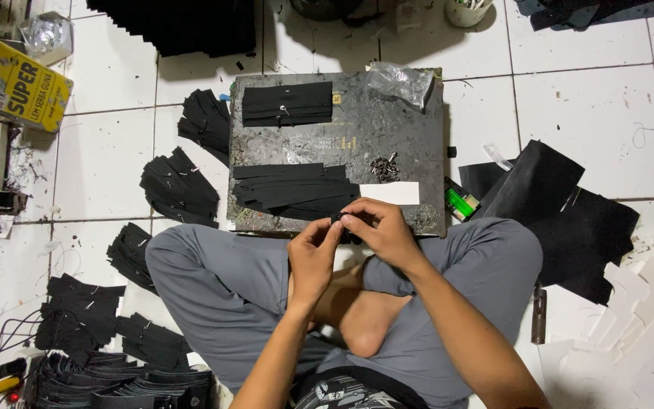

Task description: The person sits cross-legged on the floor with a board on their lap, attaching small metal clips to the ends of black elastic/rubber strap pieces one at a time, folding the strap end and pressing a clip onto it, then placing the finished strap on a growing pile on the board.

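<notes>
The left hand (313, 256) and the right hand (382, 231) meet over the lap, fingertips pinching together a small black piece (340, 220) at the near edge of the dark work board (387, 136); just beyond lie stacked black strips (293, 189), small metal clips (384, 168), a white card (391, 193); a green lighter (459, 203) lies to the right.

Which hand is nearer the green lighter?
Right. The right hand sits at the board's front edge, left of the green lighter in the picture. The left hand is farther left and lower, beyond the right hand.
</notes>
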